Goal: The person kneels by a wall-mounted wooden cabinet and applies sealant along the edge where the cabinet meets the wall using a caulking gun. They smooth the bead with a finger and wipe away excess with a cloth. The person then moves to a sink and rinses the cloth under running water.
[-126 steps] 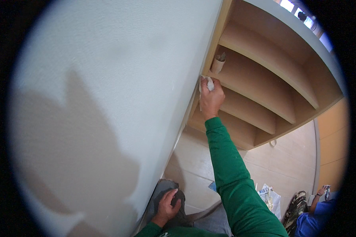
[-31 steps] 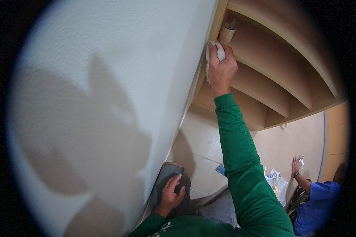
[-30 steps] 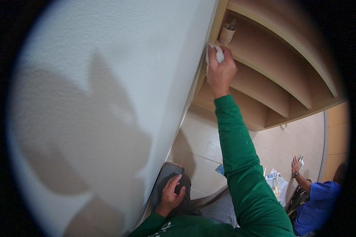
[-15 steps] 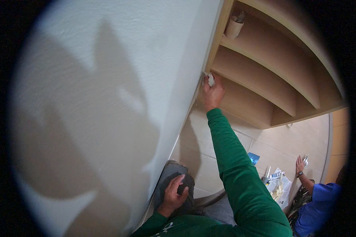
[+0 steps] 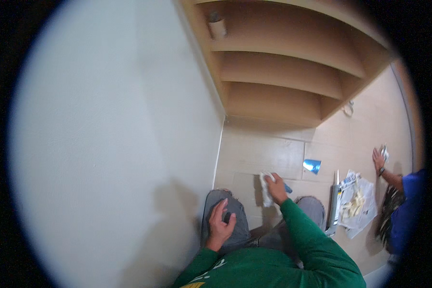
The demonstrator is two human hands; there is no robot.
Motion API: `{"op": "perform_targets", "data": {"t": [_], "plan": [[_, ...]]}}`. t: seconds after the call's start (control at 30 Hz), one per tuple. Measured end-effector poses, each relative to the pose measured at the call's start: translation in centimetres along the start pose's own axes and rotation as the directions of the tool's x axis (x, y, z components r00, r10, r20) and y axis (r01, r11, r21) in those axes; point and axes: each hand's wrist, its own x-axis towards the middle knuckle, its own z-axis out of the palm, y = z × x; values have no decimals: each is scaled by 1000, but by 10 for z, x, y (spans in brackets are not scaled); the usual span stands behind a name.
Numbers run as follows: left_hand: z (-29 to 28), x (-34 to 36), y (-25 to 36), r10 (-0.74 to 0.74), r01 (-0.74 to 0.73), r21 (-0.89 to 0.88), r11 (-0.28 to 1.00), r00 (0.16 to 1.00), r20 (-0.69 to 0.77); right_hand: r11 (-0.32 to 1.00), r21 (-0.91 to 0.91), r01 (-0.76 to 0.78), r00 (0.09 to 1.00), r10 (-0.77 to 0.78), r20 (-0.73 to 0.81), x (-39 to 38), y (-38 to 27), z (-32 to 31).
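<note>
My left hand (image 5: 220, 224) rests by my left knee, palm up, with its fingers apart and loosely curled. It holds nothing. Close above the tiled floor, between my knees and the shelf unit (image 5: 273, 105), my right hand (image 5: 276, 188) is closed on a crumpled white cloth (image 5: 265, 192). A short blue piece (image 5: 287, 188) sticks out on the other side of that hand; its kind cannot be made out. Beyond it on the floor lies a shiny blue flat piece (image 5: 312, 166).
To the right of my knees lie a caulking gun (image 5: 335, 201) and a plastic bag (image 5: 365, 211) with pale scraps. A co-worker's hand (image 5: 379, 158) rests farther right. A white wall (image 5: 105, 120) borders the left. A cup (image 5: 217, 28) stands on an upper shelf.
My right hand has drawn back from the shelf unit's lower left edge to near my knees, still holding the white cloth. My view has shifted; my left hand stays by the knee.
</note>
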Motion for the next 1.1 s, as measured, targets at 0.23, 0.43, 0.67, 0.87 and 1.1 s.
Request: {"op": "perform_targets", "data": {"t": [0.23,0.43,0.67,0.87,1.1], "plan": [[8,11,27,128,-170,228,959,974,188,828,555,-85,978,174,-111,-65,12,-76],[9,33,21,207,-362,337,869,885,417,779,623,-73,993,112,-24,-36,11,-68],[25,27,38,105,-394,461,795,838,535,975,201,99,980,-61,-189,-25,35,-62],[28,20,40,88,-442,484,755,800,593,959,258,119,991,-97,-97,-51,10,-75],[29,29,32,172,-490,464,738,801,573,961,180,210,970,-182,-161,-48,4,-74]]}}
